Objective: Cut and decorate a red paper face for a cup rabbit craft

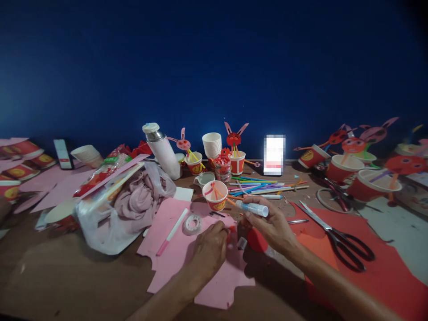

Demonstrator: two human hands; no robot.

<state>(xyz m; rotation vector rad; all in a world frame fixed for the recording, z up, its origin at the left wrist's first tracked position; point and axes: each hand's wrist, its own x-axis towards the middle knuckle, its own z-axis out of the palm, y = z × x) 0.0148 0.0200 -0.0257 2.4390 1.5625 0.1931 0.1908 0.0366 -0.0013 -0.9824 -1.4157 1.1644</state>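
A glue stick (pixel 252 208) with a white and pale blue barrel lies in my right hand (pixel 272 227), its fingers wrapped round it. My left hand (pixel 210 247) is closed low over a torn sheet of pink paper (pixel 214 290). At its fingertips shows a small orange-red paper piece (pixel 231 228), blurred and partly hidden. Between the hands rests a clear cap (pixel 242 243), near a red paper disc (pixel 257 240). Just beyond them stands a paper cup (pixel 215 196) with orange strips. A roll of tape (pixel 192 224) and a pink-and-white marker (pixel 172 232) lie on the pink sheet.
Black-handled scissors (pixel 341 238) lie on red paper (pixel 377 254) at right. Behind are coloured sticks (pixel 257 187), rabbit-faced cups (pixel 237 162), stacked cups (pixel 211 145), a white flask (pixel 163 154) and a lit phone (pixel 274 154). A plastic bag (pixel 100 232) sits left.
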